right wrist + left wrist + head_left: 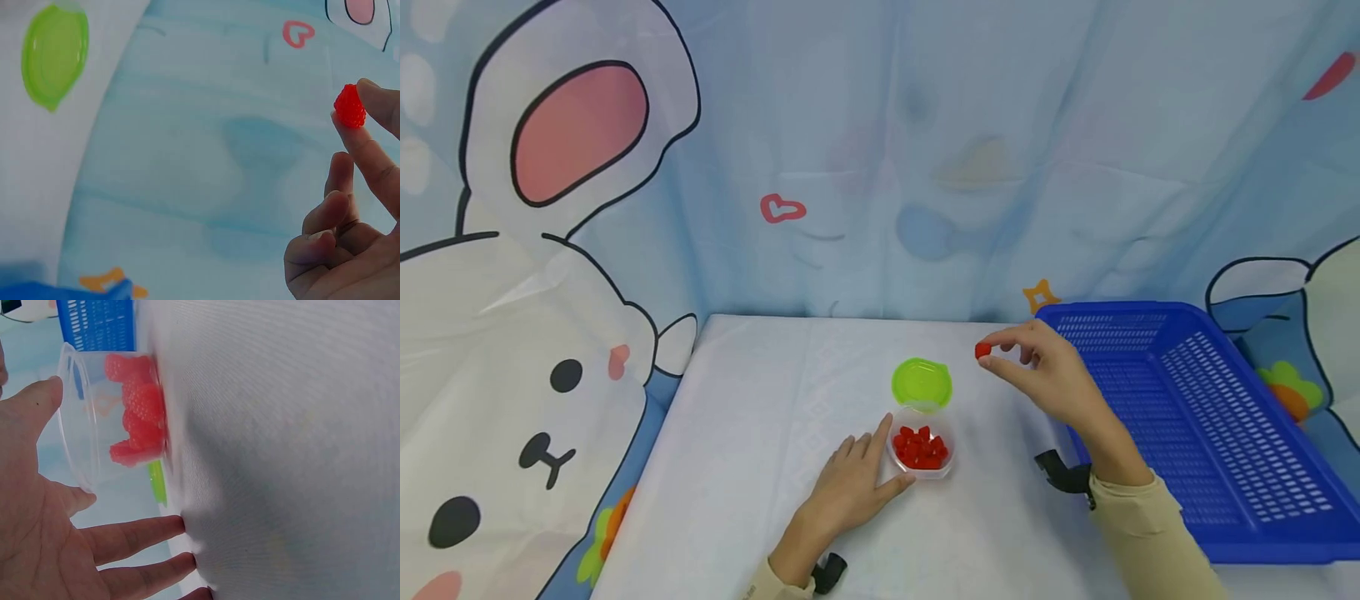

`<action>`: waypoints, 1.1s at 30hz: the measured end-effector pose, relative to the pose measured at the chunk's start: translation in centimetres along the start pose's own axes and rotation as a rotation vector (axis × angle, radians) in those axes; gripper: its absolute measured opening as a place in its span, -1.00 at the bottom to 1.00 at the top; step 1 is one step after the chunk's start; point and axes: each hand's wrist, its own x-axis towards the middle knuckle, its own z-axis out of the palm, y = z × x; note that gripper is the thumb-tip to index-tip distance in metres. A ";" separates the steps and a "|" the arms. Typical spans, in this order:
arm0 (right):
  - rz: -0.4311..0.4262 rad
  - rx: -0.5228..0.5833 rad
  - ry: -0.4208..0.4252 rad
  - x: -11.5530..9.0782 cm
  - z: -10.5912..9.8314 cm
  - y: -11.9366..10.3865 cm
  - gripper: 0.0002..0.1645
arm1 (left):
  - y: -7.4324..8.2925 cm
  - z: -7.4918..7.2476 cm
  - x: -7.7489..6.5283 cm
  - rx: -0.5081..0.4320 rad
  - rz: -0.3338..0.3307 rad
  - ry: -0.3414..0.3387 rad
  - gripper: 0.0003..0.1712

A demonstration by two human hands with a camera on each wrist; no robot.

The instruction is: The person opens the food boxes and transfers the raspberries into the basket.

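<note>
My right hand (1051, 375) is raised over the table and pinches a small red raspberry (350, 106) between thumb and index finger. Its other fingers curl loosely below, as the right wrist view shows. A clear plastic cup (103, 462) stands upright on the table with several red raspberries (921, 448) inside. My left hand (848, 486) is beside the cup, thumb and straight index finger at its rim. The remaining left fingers are spread, their tips down at the tablecloth in the left wrist view. A bright green lid (922, 382) lies just behind the cup.
To the right stands a large blue plastic basket (1157, 433) with slotted walls, partly behind my right forearm. White cloth (760, 400) covers the table. A light blue printed curtain (865, 108) hangs behind, with a cartoon rabbit (497, 333) at the left.
</note>
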 end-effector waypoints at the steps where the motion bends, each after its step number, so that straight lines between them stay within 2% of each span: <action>1: 0.012 -0.005 0.000 0.1 -0.6 0.1 -0.84 | 0.0 0.0 0.0 0.002 0.003 0.002 0.05; 7: 0.087 -0.030 -0.038 1.3 -3.7 1.7 -0.72 | -0.1 0.1 0.0 0.009 0.012 0.012 0.05; 11: 0.167 -0.025 -0.048 2.2 -5.4 4.0 -0.59 | -0.3 0.2 0.0 0.009 0.013 0.013 0.05; 16: 0.287 -0.009 -0.034 3.0 -6.9 8.0 -0.42 | -0.3 0.3 0.1 0.006 0.013 0.012 0.05; 23: 0.396 -0.015 0.011 2.4 -6.4 14.7 -0.25 | -0.4 0.3 0.1 -0.006 0.005 0.004 0.05; 27: 0.449 0.014 0.029 1.7 -5.5 18.3 -0.25 | -0.4 0.2 0.1 -0.013 0.003 -0.001 0.05; 33: 0.498 0.017 -0.013 0.8 -4.3 21.8 -0.26 | -0.4 0.3 0.2 -0.012 0.000 0.000 0.05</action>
